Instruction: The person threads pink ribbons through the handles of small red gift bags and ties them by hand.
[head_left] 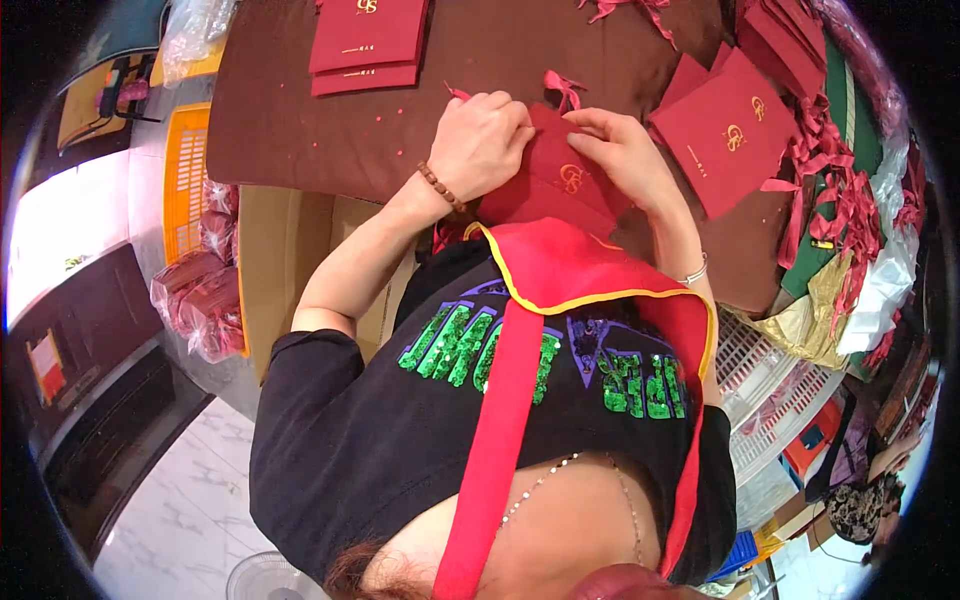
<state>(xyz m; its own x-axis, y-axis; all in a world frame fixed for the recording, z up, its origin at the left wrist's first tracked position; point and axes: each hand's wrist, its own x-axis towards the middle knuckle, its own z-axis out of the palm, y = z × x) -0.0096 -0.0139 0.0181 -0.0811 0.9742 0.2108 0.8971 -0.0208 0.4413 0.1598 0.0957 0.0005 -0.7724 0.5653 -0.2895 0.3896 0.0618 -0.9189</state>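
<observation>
Both hands close on one red envelope (560, 180) at the table (330, 130) edge: left hand (480, 140) fisted at its 9 o'clock, right hand (625, 150) pinching at 3 o'clock. Lower edge hidden. Two envelopes (365, 45) stacked at 12 o'clock.

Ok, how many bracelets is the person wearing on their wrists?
2. A brown beaded bracelet sits on the left wrist, just below the left hand. A thin silver bracelet circles the right wrist, below the right hand. Nothing suggests any others.

Black short-sleeved shirt with green sequin letters, red yellow-edged sash, bead bracelet, thin necklace.
</observation>
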